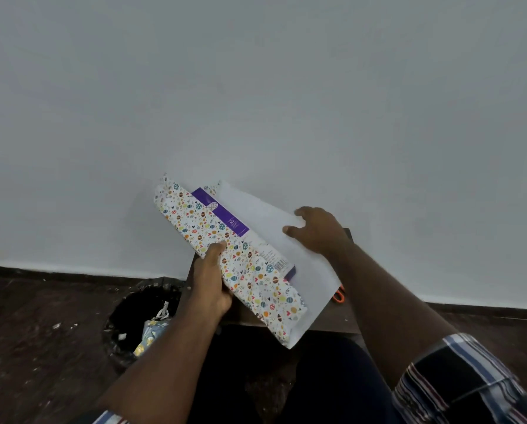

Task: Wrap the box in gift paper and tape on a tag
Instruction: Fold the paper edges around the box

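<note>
A long purple and white box (225, 220) lies slanted on a small dark table (326, 322), half covered by gift paper (213, 237) printed with coloured eggs and hearts. My left hand (210, 280) grips the paper-covered left side of the box, thumb on top. The paper's white underside (292, 264) spreads out to the right of the box. My right hand (317, 229) holds that white flap near its far edge, fingers curled over it. No tag or tape is in sight.
Orange scissor handles (338, 294) peek out from under the white flap on the table. A black-lined bin (139, 319) with paper scraps stands on the dark floor at the left. A white wall rises behind the table.
</note>
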`<state>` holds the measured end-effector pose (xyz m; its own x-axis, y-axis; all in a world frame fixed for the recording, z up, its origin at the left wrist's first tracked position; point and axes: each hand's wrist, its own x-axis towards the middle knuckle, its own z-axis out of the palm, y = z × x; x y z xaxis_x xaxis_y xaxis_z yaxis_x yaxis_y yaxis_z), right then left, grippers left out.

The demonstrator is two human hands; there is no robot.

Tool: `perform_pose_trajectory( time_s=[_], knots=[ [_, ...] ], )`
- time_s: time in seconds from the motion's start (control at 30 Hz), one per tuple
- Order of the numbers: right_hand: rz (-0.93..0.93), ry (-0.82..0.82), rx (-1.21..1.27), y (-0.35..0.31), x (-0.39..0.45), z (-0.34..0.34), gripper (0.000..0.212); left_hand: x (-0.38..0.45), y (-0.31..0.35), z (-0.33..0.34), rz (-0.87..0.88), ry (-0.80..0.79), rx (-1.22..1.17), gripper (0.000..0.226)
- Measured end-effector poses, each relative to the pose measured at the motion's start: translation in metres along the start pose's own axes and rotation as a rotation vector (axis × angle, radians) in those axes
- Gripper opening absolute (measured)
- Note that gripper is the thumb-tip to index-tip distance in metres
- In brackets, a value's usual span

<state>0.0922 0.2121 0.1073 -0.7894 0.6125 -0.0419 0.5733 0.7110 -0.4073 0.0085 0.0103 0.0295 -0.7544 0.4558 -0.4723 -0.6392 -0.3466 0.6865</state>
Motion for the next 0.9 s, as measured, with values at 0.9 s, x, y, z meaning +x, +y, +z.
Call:
perform_pose_trajectory(
  time_s=[0.9],
  knots=[
    [-0.229, -0.040, -0.240, -0.023, -0.048, 0.038, 0.024, 0.022, -0.045, 0.017, -0.113, 0.282, 0.166, 0.059]
  ],
)
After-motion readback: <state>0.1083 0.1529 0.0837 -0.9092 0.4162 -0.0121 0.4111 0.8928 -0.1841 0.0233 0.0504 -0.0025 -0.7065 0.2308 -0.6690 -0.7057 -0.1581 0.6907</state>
